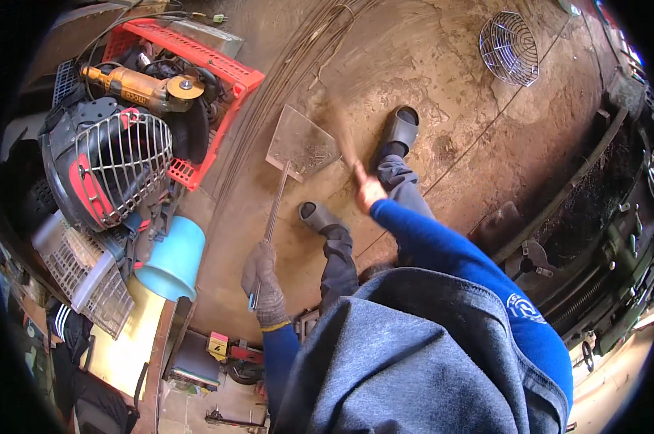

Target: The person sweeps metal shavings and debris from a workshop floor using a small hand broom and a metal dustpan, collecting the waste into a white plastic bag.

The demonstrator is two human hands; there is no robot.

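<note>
My left hand (pixel 266 283), in a grey knit glove, is closed round the thin metal handle of a dustpan (pixel 298 141). The flat, brownish pan lies on the floor ahead of that hand, with some dark debris on it. My right hand (pixel 370 192), bare below a blue sleeve, is closed on a brown broom (pixel 343 137). Motion smears the broom, so its bristles cannot be made out. It is just right of the pan, over the worn concrete. My feet in dark slippers (pixel 398 130) stand apart, close to both hands.
To the left, a red plastic crate (pixel 225 72) holds a yellow angle grinder (pixel 135 85). Near it are a black caged sports helmet (pixel 117 163) and a light-blue bucket (pixel 173 257). A wire basket (pixel 509 49) lies at the far right. Dark machinery (pixel 595 253) lines the right side.
</note>
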